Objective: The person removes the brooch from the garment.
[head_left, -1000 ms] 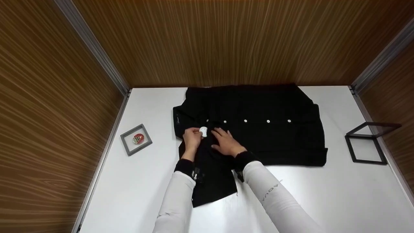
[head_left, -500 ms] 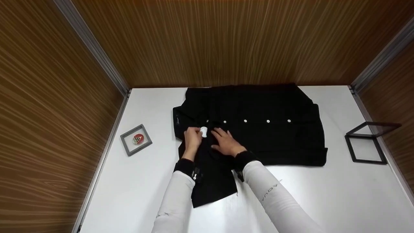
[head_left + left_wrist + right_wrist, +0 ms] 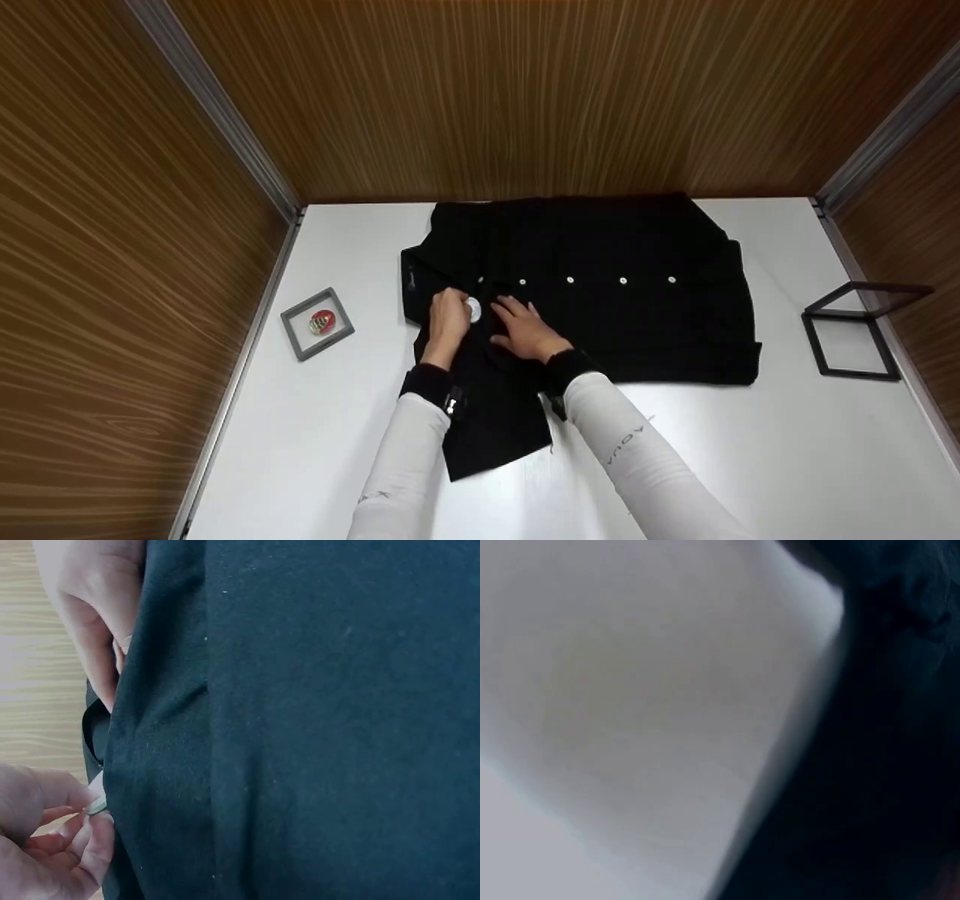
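A black button-up shirt (image 3: 630,322) lies spread sideways, white buttons running along its middle. Near its collar end, my left hand (image 3: 448,321) pinches a small white disc (image 3: 474,310) against the cloth. The left wrist view shows the disc's thin greenish edge (image 3: 96,806) between thumb and fingers, partly hidden by a fold. My right hand (image 3: 525,330) rests on the shirt just right of the disc, fingers spread. In that same wrist view, its fingertips go out of sight behind the cloth. Mostly blurred white surface and dark fabric (image 3: 870,787) fill the right wrist view.
At the left, a grey display frame (image 3: 342,315) holds a red round badge-like piece (image 3: 322,322). A dark hinged frame (image 3: 810,349) stands open at the right. Wood-grain panels (image 3: 480,97) enclose the white table (image 3: 300,450) at the back and sides.
The left hand has turned slightly and its fingers have closed in over the white disc, which now looks rounder and lies a little lower. The right hand has stayed in place.
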`<action>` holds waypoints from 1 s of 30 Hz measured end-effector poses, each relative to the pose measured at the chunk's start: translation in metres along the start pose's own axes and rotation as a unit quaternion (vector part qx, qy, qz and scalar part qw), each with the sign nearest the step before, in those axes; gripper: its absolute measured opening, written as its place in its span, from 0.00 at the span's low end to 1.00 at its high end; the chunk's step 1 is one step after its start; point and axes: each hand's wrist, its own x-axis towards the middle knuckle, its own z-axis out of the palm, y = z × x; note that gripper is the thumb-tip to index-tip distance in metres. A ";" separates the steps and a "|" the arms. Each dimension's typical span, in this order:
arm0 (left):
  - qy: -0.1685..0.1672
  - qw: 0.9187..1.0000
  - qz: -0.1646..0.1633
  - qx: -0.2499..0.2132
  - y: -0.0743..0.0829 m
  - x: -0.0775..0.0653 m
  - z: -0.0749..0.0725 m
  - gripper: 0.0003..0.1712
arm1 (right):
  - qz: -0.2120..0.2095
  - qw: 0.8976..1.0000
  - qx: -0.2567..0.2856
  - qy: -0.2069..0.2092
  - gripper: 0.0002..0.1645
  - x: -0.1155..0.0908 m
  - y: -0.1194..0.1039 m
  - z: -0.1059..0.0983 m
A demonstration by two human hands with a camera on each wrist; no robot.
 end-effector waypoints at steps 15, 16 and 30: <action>-0.024 0.982 -0.114 -0.149 -0.002 -0.007 -0.003 0.11 | 0.014 1.000 -0.015 -0.017 0.41 0.001 -0.001 -0.001; -0.033 0.976 -0.127 -0.173 -0.003 -0.008 -0.002 0.11 | 0.014 1.000 -0.014 -0.019 0.41 0.001 -0.001 -0.001; -0.017 0.931 -0.224 -0.287 -0.022 -0.003 0.005 0.14 | 0.023 0.999 -0.017 -0.026 0.41 0.005 -0.001 -0.004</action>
